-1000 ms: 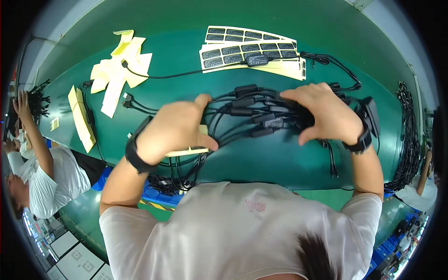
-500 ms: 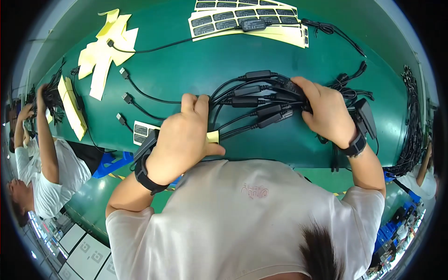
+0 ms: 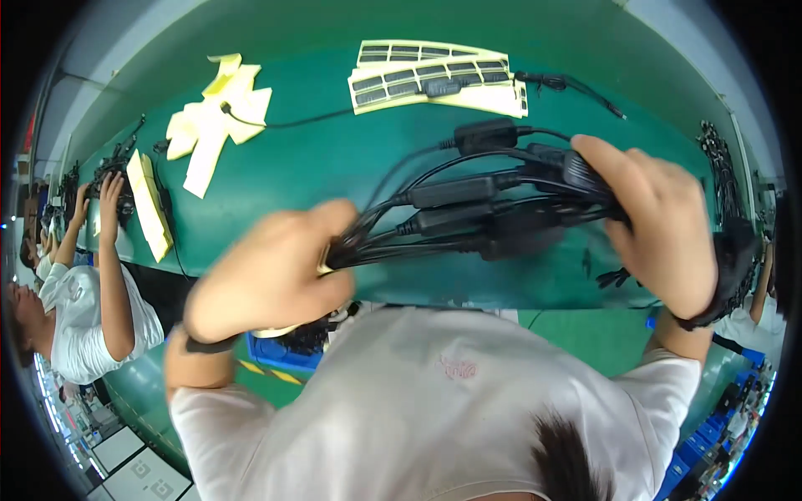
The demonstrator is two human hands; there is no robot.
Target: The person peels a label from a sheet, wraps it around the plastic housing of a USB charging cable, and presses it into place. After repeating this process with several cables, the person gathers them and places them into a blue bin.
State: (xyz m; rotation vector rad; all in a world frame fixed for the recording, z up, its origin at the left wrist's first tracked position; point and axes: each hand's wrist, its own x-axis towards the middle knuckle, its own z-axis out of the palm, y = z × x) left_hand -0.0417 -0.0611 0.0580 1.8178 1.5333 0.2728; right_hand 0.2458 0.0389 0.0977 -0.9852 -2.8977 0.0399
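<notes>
Now the bundle of black cables [image 3: 476, 217] has come up off the green table [image 3: 334, 159] and is stretched between both fists; the left hand [image 3: 271, 275] is clenched around the gathered wire ends, the right hand [image 3: 660, 225] wrapped over the plug blocks, so it looks like straightening. Beyond lie yellow backing strips [image 3: 213, 125] and label sheets [image 3: 434, 79]; a co-worker [image 3: 92, 309] works at far left.

left hand [image 3: 267, 280] blurred, fingers perhaps hidden

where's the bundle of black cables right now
In the head view, the bundle of black cables is stretched between the left hand and right hand, above the green table.
</notes>
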